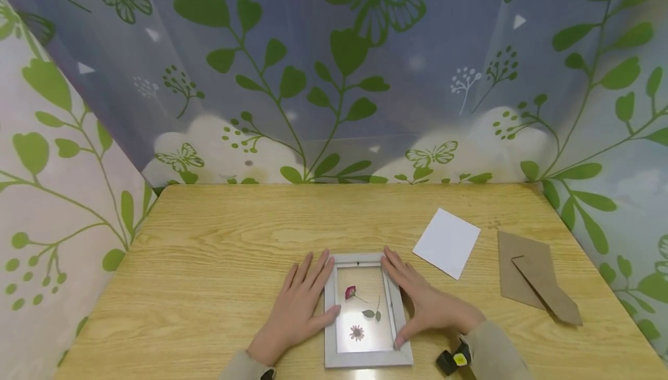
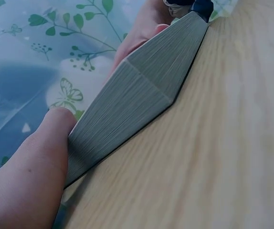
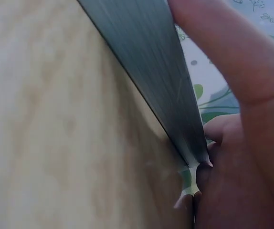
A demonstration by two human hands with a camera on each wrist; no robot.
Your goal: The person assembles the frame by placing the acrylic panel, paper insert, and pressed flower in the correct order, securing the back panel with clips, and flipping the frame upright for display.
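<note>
A light grey picture frame (image 1: 368, 359) lies on the table between my hands. Inside its border are a dried red flower (image 1: 350, 292), a small leafy sprig (image 1: 371, 314) and a daisy-like dried flower (image 1: 357, 333). My left hand (image 1: 298, 306) rests along the frame's left side, fingers stretched to the upper corner and thumb on the border. Along the right side lies my right hand (image 1: 425, 304), its fingers at the upper corner and its thumb touching the lower inner edge. The wrist views show the frame's side (image 2: 122, 107) and a thumb (image 3: 223, 43) against it.
A white square card (image 1: 447, 243) lies to the right of the frame. Farther right is a brown backing board (image 1: 522, 264) with a fold-out stand leg (image 1: 550, 293). The wooden table (image 1: 219, 235) ends at a curtain (image 1: 292, 32) printed with leaves and butterflies.
</note>
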